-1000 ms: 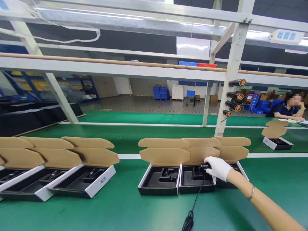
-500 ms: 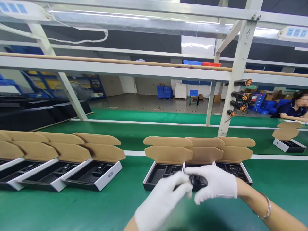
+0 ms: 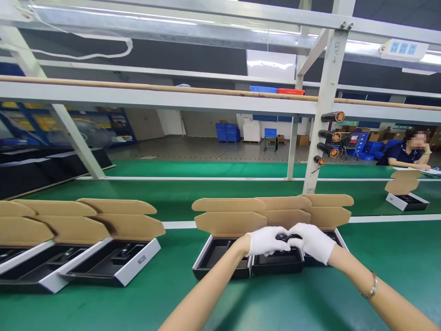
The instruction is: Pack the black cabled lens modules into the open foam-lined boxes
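Observation:
My left hand (image 3: 267, 241) and my right hand (image 3: 312, 242), both in white gloves, meet over the back part of the middle open box (image 3: 278, 265). Their curled fingertips pinch a small black part (image 3: 284, 237), which is mostly hidden by the gloves; its exact kind cannot be made out. On the left, my forearm crosses an open box (image 3: 214, 255) with a black inside. Partly behind my right hand stands a third open box (image 3: 342, 241) holding black pieces. All three have brown cardboard lids folded up.
More open boxes (image 3: 113, 259) with black inserts stand in a row at left. Another open box (image 3: 408, 201) sits farther back at right. A white upright post (image 3: 322, 105) carries several black rolls (image 3: 332, 116). A seated person (image 3: 408, 151) is at far right.
Both hands have moved forward with the black part, from in front of the boxes to over the middle box's back part. The view has shifted right.

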{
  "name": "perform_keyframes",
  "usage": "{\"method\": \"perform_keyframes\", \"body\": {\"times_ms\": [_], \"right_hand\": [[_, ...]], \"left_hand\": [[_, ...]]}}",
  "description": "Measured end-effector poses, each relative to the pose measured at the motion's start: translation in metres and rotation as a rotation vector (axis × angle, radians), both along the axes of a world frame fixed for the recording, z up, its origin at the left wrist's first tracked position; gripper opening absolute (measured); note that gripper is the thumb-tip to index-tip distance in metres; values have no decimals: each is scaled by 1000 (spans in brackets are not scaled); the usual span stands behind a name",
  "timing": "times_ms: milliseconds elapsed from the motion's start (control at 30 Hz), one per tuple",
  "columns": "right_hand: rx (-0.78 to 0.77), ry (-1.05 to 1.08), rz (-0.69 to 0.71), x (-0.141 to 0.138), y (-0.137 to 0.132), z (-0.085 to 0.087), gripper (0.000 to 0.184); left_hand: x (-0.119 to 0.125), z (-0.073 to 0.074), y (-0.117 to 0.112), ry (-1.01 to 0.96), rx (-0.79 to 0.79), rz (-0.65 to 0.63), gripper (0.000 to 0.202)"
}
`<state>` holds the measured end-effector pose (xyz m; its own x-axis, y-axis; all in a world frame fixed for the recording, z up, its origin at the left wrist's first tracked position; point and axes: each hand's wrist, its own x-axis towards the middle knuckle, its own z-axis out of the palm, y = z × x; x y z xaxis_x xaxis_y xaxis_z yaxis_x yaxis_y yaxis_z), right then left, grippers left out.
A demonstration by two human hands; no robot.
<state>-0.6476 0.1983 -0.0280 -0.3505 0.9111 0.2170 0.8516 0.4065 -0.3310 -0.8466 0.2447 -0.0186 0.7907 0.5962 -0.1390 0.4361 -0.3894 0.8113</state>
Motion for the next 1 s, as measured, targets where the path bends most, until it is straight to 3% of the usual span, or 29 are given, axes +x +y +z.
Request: {"method": "perform_keyframes", "body": {"times_ms": [100, 233, 400, 467, 533, 667, 767, 867, 1000], "right_hand": [[-114, -286, 10, -4, 13, -19, 26], [-125, -360, 57, -21, 25, -40, 21], [-83, -382, 112, -19, 21, -39, 27], [1, -376, 59, 0, 7, -40, 31], [46, -404, -112, 28, -13, -48, 31], [-87, -451, -573, 102, -61, -84, 27], [-110, -403, -747, 158, -81, -106, 28], [-106, -356, -881, 204, -65, -109, 32], [-98, -304, -870, 228, 21, -95, 36]], "left_hand": [[-9, -19, 15, 120, 92, -16, 43], [-17, -54, 9, 192, 393, 1, 26], [-19, -86, -16, 319, 658, 38, 44], [-18, -92, -19, 365, 720, 52, 43], [-17, -94, -19, 387, 763, 45, 38], [-18, -94, -15, 402, 806, 16, 35], [-19, -97, -13, 393, 821, 12, 34], [-19, -101, -10, 354, 834, 29, 34], [-16, -101, -12, 376, 941, 25, 39]]}}
